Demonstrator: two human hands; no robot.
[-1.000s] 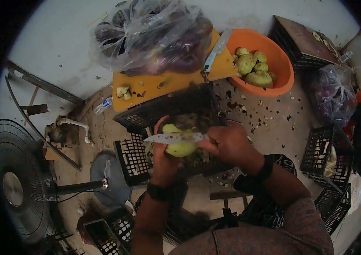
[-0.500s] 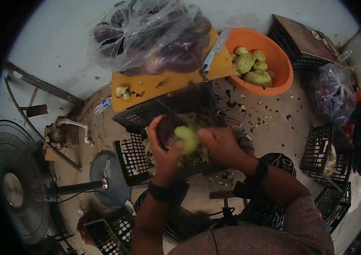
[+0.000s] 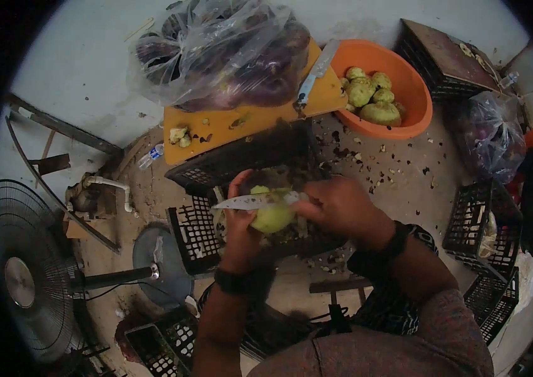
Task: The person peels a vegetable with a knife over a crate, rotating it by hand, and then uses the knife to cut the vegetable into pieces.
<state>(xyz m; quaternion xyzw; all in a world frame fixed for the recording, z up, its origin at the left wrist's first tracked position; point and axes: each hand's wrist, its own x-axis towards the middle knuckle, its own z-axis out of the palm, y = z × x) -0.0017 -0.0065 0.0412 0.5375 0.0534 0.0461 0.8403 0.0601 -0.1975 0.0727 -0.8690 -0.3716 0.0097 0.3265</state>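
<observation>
My left hand (image 3: 241,229) is wrapped round a partly peeled eggplant (image 3: 274,218), whose pale green flesh faces up. In my right hand (image 3: 335,206) is the handle of a knife (image 3: 250,202); its blade points left and lies across the top of the eggplant. Both hands are over a black crate (image 3: 194,231) with peelings in it. A second knife (image 3: 318,72) rests on the orange board (image 3: 216,133) beyond, beside a clear bag of dark eggplants (image 3: 241,60).
An orange basin (image 3: 418,94) holds several peeled pieces. At the right are a clear bag (image 3: 492,135) and black crates (image 3: 467,220). A fan (image 3: 21,276) stands at the left. Scraps litter the floor (image 3: 398,169).
The knife blade now shows clearly across the eggplant, and my right hand has moved slightly right. More green flesh faces up, and the dark skin is less visible.
</observation>
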